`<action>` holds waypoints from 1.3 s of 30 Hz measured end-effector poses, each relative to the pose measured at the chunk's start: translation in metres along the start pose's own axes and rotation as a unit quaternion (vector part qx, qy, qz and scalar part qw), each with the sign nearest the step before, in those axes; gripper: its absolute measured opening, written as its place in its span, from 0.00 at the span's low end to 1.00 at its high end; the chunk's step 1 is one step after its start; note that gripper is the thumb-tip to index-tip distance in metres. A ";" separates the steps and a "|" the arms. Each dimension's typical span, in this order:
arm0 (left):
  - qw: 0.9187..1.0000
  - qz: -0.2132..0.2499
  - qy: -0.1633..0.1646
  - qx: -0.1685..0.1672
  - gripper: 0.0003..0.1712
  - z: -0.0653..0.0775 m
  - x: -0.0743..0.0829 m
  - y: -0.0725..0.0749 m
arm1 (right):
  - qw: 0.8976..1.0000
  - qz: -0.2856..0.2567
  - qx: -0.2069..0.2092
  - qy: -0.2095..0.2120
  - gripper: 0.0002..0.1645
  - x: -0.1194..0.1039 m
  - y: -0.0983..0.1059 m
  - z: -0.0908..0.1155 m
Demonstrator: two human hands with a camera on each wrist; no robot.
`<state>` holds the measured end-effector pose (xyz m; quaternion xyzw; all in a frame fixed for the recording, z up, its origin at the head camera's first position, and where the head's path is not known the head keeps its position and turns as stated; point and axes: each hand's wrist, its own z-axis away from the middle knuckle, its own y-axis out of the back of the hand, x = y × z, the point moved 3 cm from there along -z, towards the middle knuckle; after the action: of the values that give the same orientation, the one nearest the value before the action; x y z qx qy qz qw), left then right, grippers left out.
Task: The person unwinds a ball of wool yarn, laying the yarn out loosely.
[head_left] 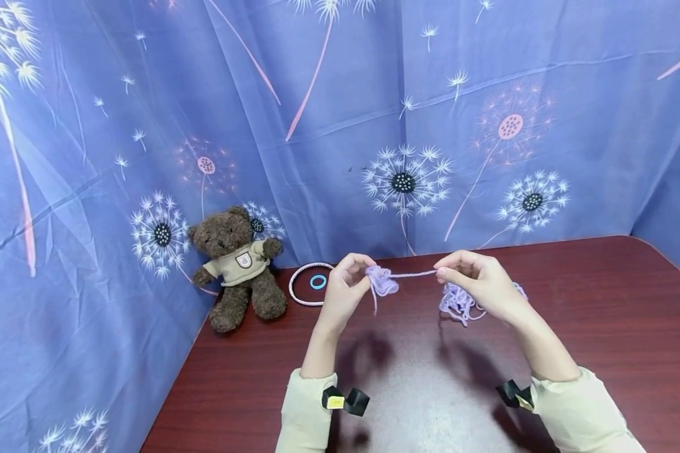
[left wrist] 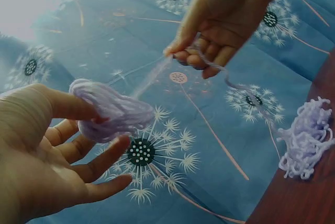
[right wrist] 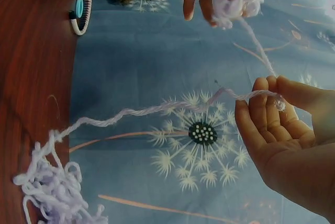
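My left hand (head_left: 345, 292) pinches a small looped bundle of lilac yarn (head_left: 382, 280) between thumb and fingers. From the bundle a single strand (head_left: 413, 275) runs taut across to my right hand (head_left: 481, 283), whose thumb and index finger pinch it. Both hands are raised above the table. Beyond the right fingers the strand hangs slack, as the right wrist view shows, down to a loose tangled heap of lilac yarn (right wrist: 57, 192) on the table. In the head view my right hand partly covers that heap. A short yarn end dangles below the bundle.
A brown teddy bear (head_left: 232, 267) in a beige shirt sits at the table's back left, against the blue dandelion-print cloth (head_left: 328, 176). Beside it lies a white hoop (head_left: 292, 290) with a small blue ring (head_left: 318, 282) inside. The table (head_left: 600, 327) is dark red wood.
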<state>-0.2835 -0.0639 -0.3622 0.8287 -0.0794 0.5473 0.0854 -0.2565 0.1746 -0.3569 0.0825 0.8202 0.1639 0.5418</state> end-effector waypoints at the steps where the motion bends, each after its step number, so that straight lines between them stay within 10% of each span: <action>1: 1.000 0.017 0.007 0.000 0.14 0.000 0.001 0.001 | 1.000 0.001 0.005 -0.003 0.12 0.001 0.003 0.000; 18: 0.996 0.092 -0.007 0.012 0.20 0.003 0.015 0.014 | 0.995 -0.053 0.056 -0.060 0.08 0.074 0.034 -0.012; 26: 0.994 0.108 -0.007 0.020 0.19 0.001 0.011 0.006 | 0.997 0.059 -0.036 -0.043 0.17 0.064 -0.006 -0.014; 33: 0.993 0.113 0.002 0.023 0.17 0.002 0.007 -0.010 | 0.990 -0.049 -0.130 -0.014 0.21 0.037 -0.061 -0.003; 39: 0.992 0.121 0.002 0.023 0.16 0.005 0.004 -0.018 | 0.982 -0.120 -0.134 -0.058 0.23 0.024 -0.079 0.004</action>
<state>-0.2736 -0.0481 -0.3616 0.8139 -0.1664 0.5567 -0.0010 -0.2596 0.1088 -0.4078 -0.0804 0.7622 0.2009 0.6101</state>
